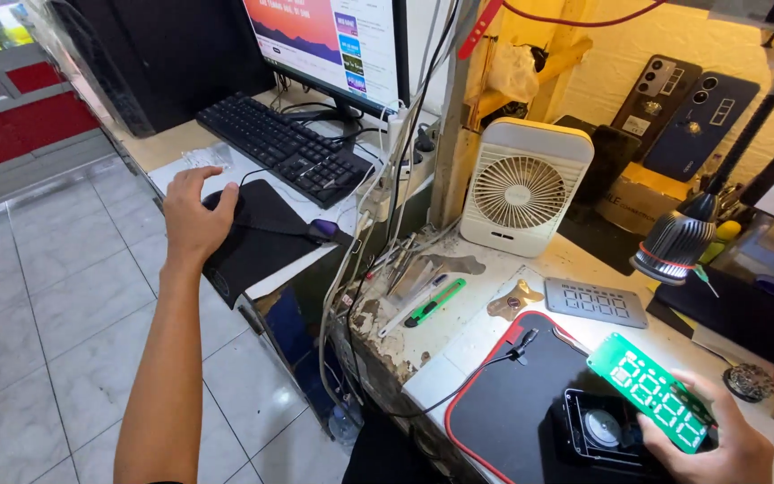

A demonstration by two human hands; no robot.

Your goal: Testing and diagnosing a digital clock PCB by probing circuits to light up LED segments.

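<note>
My right hand (718, 444) pinched the green circuit board (654, 392) (left hand (194, 215) lay spread on the mouse (222, 199)), and a loose grip risked dropping it.

Layout: two work surfaces side by side, seen from the head view.

Left desk: keyboard (286, 147) behind mouse pad (253, 235), monitor (329, 45) behind keyboard. Right bench: fan (521, 188) at back, utility knife (434, 302) before it, work mat (517, 403) nearest, lamp (678, 244) to its right.

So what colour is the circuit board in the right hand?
Green, with pale digit segments; the circuit board shows clearly in the head view.
</note>
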